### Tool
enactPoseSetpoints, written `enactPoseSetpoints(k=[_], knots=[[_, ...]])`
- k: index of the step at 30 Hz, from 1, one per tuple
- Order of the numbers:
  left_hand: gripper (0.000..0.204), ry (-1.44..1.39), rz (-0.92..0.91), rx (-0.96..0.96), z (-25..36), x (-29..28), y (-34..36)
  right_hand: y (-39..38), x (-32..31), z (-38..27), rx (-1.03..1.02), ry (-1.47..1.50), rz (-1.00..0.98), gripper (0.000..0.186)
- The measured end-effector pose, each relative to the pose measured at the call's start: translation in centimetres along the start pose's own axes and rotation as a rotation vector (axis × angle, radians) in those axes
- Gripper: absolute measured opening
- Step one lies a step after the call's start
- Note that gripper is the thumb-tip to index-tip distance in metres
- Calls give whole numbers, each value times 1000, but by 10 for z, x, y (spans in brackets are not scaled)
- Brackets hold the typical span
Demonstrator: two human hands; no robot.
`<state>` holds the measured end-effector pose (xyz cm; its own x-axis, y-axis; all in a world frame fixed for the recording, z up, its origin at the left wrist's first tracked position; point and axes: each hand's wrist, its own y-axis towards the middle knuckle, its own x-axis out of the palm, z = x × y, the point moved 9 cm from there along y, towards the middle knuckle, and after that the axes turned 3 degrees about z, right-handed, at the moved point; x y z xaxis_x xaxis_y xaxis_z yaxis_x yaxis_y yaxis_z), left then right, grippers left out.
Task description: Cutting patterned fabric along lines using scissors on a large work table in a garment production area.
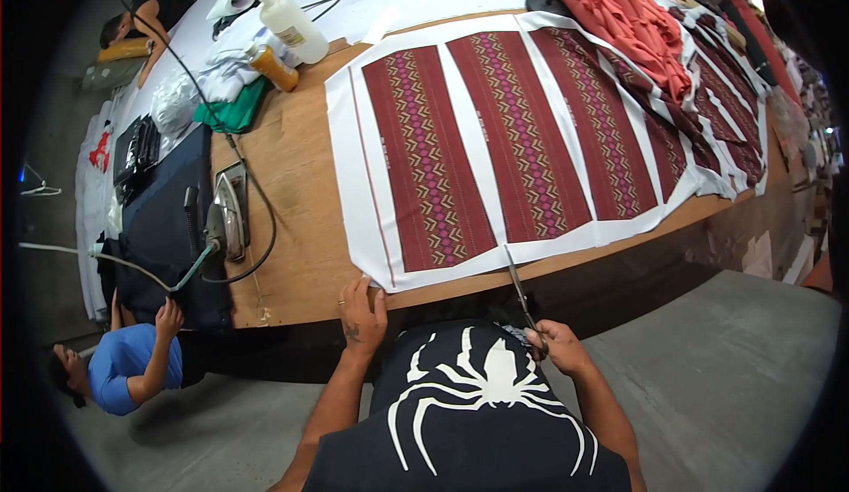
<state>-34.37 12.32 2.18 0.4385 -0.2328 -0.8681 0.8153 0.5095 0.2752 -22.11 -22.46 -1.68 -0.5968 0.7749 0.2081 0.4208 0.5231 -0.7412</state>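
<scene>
1. Nearest is one black shirt with a white spider print [495, 439], just below the printed cloth.
2. One maroon, white-bordered printed cloth [522, 138] lies on the surface: three banded panels flat, more bunched at its right.
3. One pair of dark metal scissors [520, 293] is held in the right grip [564, 346], blades at the cloth's near edge.
4. Left grip [363, 322], one, is at the cloth's near left corner; whether it pinches fabric, I cannot tell.
5. Brown wooden surface [292, 138] beneath the cloth; grey floor [690, 359] below its right part.
6. Two co-workers, one in blue [133, 368], one in black [162, 5], and one metal iron [230, 213], all left of the cloth.
7. Two containers beyond its upper left corner: one translucent white plastic jug [294, 30], one orange bottle [273, 69]; contents unclear.
</scene>
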Motion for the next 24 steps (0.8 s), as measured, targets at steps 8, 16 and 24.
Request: enactPoseSetpoints(k=[8,16,24], knots=[[13,-48,41,99,-4,-5,4,2,-6,9,15,-47,-4,31],[18,-56,-31,85,6,-13,10,0,-6,10,39,-40,11,31],[15,-67,-37,128,-6,-2,8,-1,-5,5,44,-42,10,32]])
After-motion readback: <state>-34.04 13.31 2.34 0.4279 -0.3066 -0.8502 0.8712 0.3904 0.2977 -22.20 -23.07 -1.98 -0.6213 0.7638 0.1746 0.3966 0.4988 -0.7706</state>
